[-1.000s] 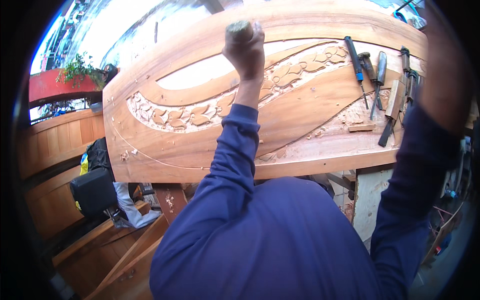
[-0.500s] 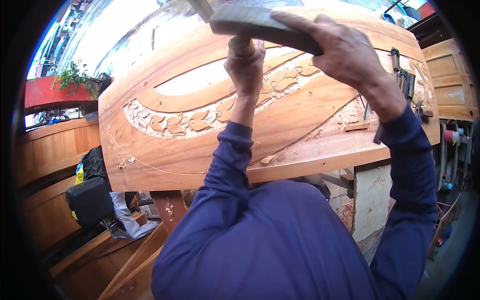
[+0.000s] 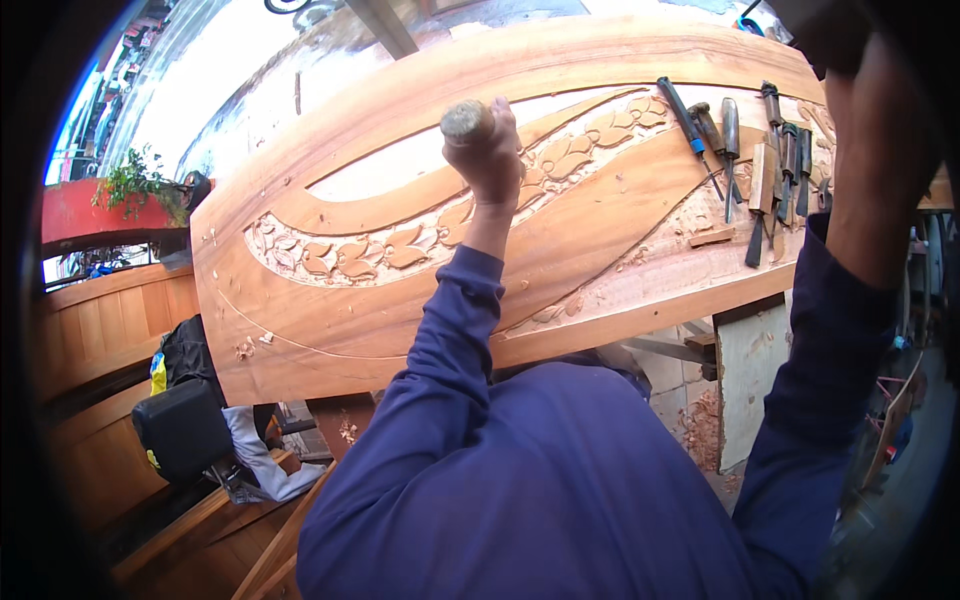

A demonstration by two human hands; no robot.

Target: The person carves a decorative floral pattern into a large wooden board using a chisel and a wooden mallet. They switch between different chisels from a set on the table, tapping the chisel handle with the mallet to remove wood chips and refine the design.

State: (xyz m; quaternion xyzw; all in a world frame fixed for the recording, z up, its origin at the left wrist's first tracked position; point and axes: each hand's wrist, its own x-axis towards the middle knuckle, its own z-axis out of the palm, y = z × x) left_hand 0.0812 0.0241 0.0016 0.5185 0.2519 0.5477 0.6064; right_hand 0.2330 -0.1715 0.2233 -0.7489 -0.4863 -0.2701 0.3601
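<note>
My left hand (image 3: 490,168) is closed round an upright chisel, and the chisel's round, worn handle end (image 3: 467,123) faces up out of the fist. The blade is hidden below the hand, over a carved band of leaves and flowers (image 3: 405,247) in a large wooden panel (image 3: 590,222). High at the right edge, my right hand (image 3: 872,110) is raised in shadow. It grips a dark block-like mallet (image 3: 825,38), cut off by the rim of the picture.
Several chisels (image 3: 731,150) lie on the panel's right part, beside a small wood offcut (image 3: 712,237). Shavings (image 3: 246,348) are scattered on the panel. A black case (image 3: 180,428) stands at lower left, and a red planter (image 3: 110,212) lies beyond the panel's left end.
My right hand has swung the mallet from above the chisel up and away to the right, uncovering the chisels on the panel. My left hand stays nearly in place.
</note>
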